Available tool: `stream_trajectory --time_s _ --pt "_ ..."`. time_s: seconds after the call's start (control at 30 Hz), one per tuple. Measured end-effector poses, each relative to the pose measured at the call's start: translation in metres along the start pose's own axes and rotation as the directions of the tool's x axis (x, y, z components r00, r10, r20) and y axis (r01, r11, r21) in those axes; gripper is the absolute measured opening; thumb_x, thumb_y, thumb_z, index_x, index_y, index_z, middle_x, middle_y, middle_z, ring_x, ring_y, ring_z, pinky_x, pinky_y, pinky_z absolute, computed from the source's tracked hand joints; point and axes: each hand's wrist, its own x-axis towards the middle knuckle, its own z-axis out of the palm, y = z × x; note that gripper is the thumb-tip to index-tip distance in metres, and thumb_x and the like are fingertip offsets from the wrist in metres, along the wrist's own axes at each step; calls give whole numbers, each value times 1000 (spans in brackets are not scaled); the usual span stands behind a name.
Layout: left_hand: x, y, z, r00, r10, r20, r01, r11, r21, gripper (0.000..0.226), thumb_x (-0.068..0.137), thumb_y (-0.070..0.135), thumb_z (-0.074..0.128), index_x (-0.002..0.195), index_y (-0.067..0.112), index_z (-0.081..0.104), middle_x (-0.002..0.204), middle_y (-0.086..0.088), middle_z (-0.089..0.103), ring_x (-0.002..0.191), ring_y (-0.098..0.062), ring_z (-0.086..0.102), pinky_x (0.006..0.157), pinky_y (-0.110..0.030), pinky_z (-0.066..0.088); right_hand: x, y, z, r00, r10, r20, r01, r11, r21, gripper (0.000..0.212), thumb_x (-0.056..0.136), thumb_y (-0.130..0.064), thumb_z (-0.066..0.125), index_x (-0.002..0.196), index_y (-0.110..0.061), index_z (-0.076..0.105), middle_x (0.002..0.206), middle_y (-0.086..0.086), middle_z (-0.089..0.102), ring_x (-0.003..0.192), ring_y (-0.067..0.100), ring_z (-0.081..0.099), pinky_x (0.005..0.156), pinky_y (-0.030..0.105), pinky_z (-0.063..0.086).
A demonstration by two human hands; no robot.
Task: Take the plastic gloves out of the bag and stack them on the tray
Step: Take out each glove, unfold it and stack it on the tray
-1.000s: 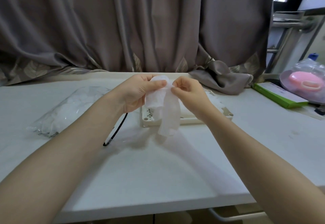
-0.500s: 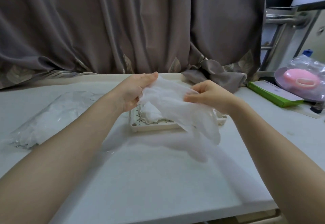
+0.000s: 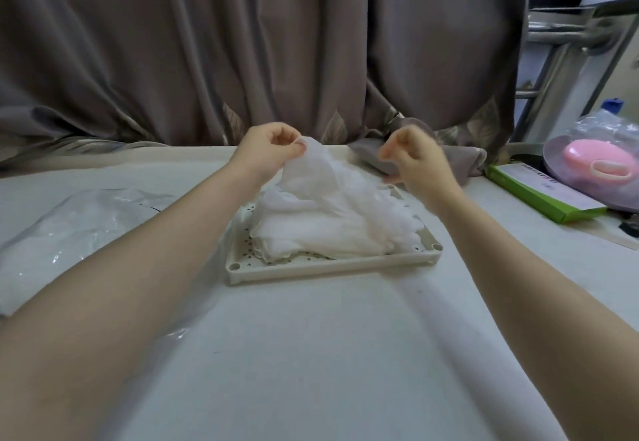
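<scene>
A cream perforated tray point(image 3: 332, 265) lies on the white table, holding a pile of thin translucent plastic gloves point(image 3: 311, 233). The top glove point(image 3: 332, 184) drapes over that pile, its cuff end lifted. My left hand point(image 3: 269, 150) pinches that cuff above the tray's far left part. My right hand point(image 3: 413, 158) hovers over the tray's far right corner with fingers curled; I cannot see any glove in it. A clear plastic bag point(image 3: 69, 229) with more gloves inside lies on the table at the left.
A brown curtain point(image 3: 242, 43) hangs behind the table, its hem bunched on the tabletop at the right. A green box point(image 3: 539, 195) and a bagged pink item on a round plate point(image 3: 594, 164) sit at the far right.
The glove was unfolded between both hands and has come down onto the pile on the tray. My right hand has let go of it; my left hand still holds the cuff.
</scene>
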Motion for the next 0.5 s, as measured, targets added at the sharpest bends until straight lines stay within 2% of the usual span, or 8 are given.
stream_trajectory --time_s 0.07,0.13,0.17,0.2,0.27,0.37,0.43,0.5 --pt "-5 -11 2 999 -42 29 42 999 13 17 88 8 62 74 16 57 65 3 51 39 2 40 40 -11 32 -15 17 12 988 40 146 -26 995 -97 14 88 -7 56 98 -16 56 103 2 61 99 22 59 76 39 56" --pt "-8 -13 2 998 -61 35 61 998 -15 16 90 8 60 77 16 56 68 2 53 39 -2 46 39 -15 33 -24 25 20 943 45 330 60 951 -302 50 82 -27 69 127 -16 49 118 -3 56 111 14 51 93 34 45" --pt "-9 -11 1 998 -61 32 61 998 -27 15 92 10 58 78 16 55 71 1 54 40 -3 52 39 -16 34 -27 26 25 919 60 389 100 920 -378 66 78 -36 72 135 -18 43 125 -5 54 117 12 47 98 32 41" --pt "-9 -9 0 998 -59 34 60 998 -36 14 93 11 56 80 17 54 74 1 55 42 -4 58 40 -16 36 -28 25 29 907 61 416 137 893 -429 74 76 -41 73 139 -20 40 130 -5 52 121 13 44 100 31 38" --pt "-11 -4 -2 997 -45 60 49 997 -65 13 95 15 53 83 18 53 79 0 55 49 -9 65 43 -17 42 -26 25 39 916 37 398 186 842 -506 68 78 -45 69 136 -19 44 132 -1 53 124 19 44 99 32 37" --pt "-15 2 -2 996 -1 88 11 994 -110 11 96 18 51 86 18 54 78 2 61 53 -12 67 44 -17 48 -25 20 46 968 -21 251 163 812 -560 56 82 -47 65 126 -16 51 123 2 56 117 22 47 89 33 39" --pt "-15 4 -1 994 30 105 -14 988 -152 10 96 18 51 87 16 55 75 1 61 56 -13 68 49 -18 51 -26 16 49 969 -64 240 198 781 -592 57 81 -51 64 125 -17 51 123 1 54 118 22 44 87 33 39" --pt "-14 6 1 984 65 164 -33 981 -190 10 96 16 51 88 14 56 77 -3 63 61 -13 68 57 -21 55 -26 12 52 966 -67 250 213 754 -621 47 85 -48 59 119 -15 53 118 1 52 117 22 44 81 34 40"
